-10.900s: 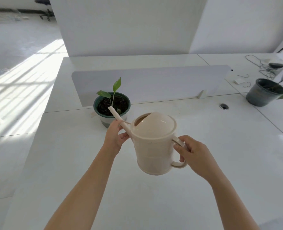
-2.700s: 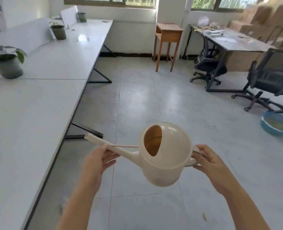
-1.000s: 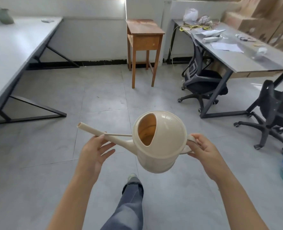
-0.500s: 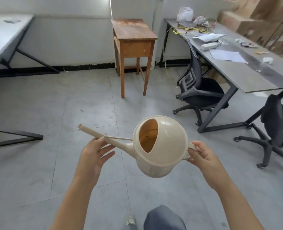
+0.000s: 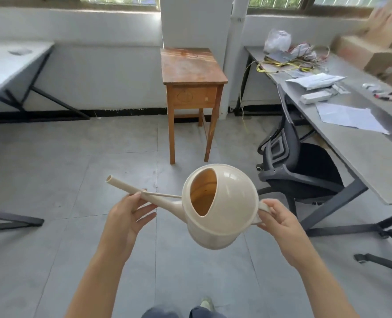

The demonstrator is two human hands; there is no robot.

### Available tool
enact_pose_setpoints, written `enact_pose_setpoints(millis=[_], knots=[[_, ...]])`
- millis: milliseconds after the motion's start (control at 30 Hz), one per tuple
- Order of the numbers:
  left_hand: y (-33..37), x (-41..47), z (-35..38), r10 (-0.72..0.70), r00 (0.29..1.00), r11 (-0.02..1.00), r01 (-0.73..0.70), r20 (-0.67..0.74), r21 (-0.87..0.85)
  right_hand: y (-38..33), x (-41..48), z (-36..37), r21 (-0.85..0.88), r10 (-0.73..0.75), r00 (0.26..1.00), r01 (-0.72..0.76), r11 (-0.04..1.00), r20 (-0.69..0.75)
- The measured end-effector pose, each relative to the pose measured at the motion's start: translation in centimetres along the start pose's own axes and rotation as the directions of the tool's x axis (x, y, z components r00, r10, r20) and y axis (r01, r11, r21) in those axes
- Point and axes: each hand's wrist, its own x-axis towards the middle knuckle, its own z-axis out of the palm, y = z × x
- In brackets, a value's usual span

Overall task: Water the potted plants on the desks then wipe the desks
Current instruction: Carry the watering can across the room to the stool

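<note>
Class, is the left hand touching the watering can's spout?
Touching. The head view shows the spout of the watering can resting on the straight fingers of the left hand, no gap between.

1. Type: office, an open workroom.
2. White desk [image 5: 4,65] on black angled legs, at the left.
3. Grey desk [image 5: 360,143] at the right, carrying papers [image 5: 349,115], tangled cables [image 5: 291,58] and a plastic bag [image 5: 277,40].
4. 1 black swivel chair [image 5: 305,171] drawn up to the grey desk; the castor base [image 5: 378,262] of another at the lower right.
5. 1 wooden side table [image 5: 190,70] before the pillar [image 5: 195,21], between 2 windows [image 5: 277,0].
6. Cardboard boxes [image 5: 378,49] stacked at the far right.
7. Grey tiled floor [image 5: 52,157], white walls, black skirting.
</note>
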Motion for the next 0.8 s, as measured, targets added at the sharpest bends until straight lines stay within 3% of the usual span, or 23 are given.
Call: enact_pose_setpoints(millis=[433, 800], knots=[[3.5, 21.5, 9.0, -0.024, 0.998, 0.999, 0.021, -0.066, -0.039, -1.8, 25.7, -3.9, -0.032, -0.016, 0.998, 0.018, 0.999, 0.057], [11.8, 41.8, 15.2, -0.029, 1.000, 0.999, 0.029, -0.002, -0.016, -5.8, 45.4, -3.3, -0.014, 0.007, 1.000, -0.007, 1.000, -0.003]])
